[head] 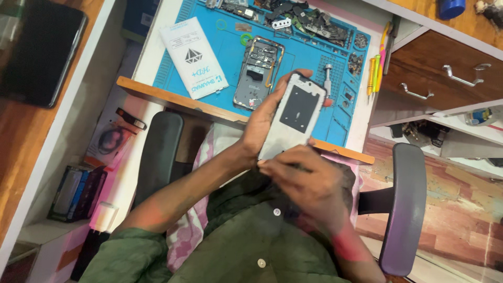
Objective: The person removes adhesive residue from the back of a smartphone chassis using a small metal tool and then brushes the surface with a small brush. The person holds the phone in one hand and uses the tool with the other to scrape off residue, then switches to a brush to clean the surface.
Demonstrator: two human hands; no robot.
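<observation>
Left hand grips a white phone back panel by its left edge, fingers wrapped round it, inner face with a black square pad up. Panel is held in the air above the near edge of the worktop, tilted. Right hand is closed on the panel's near end, fingertips pressed at the bottom edge; can't tell if it pinches a tool.

On the blue repair mat, just beyond the panel: an opened phone chassis with board exposed. Left of it, a white flat packet. Far right of the mat: a heap of loose phone parts. Right edge: screwdrivers. Small screwdriver lies just right of the panel. Black phone on the wooden shelf, far left.
</observation>
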